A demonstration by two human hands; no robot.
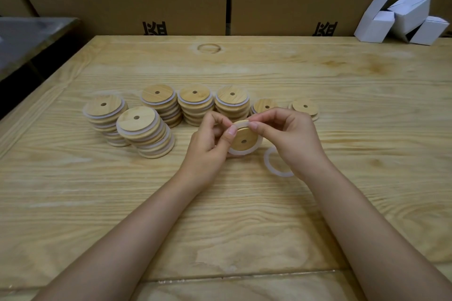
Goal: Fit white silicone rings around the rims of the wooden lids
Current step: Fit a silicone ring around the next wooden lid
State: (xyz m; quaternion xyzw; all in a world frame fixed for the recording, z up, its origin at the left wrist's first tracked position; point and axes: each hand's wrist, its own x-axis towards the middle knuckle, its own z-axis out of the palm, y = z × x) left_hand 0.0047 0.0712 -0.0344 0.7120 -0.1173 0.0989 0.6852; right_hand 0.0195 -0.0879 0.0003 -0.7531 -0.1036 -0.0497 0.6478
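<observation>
– Now, grip state?

– Both hands are pinching. The left hand (210, 140) holds the wooden lid (244, 138) between thumb and forefinger at about 11 o'clock on its rim. The right hand (286, 139) pinches it the same way at about 1 o'clock. The other fingers of both hands are curled.

– Lid position?

– It is held above the table (342, 95), tilted, with the face and its centre hole toward the camera. The white silicone ring (242, 153) shows around the lower edge, from 3 through 6 to 8 o'clock, and again under the thumbs at the top. I cannot tell whether it is seated all the way round.

– Anything near the hands?

– A loose ring (271, 165) lies flat on the table at 4 o'clock from the lid, partly covered by the right wrist.

– Farther out?

– Seven stacks of lids (144, 129) run from 9 o'clock round to 1 o'clock, with white rings visible between the lids. The two at 1 o'clock are short, and the right hand partly hides them.

– Background?

– Cardboard cartons (122, 7) are stacked along the far table edge at 12 o'clock. White paper boxes (411, 12) are piled at 2 o'clock on the far right corner. A grey surface (29, 34) stands beside the table at 10 o'clock.
</observation>
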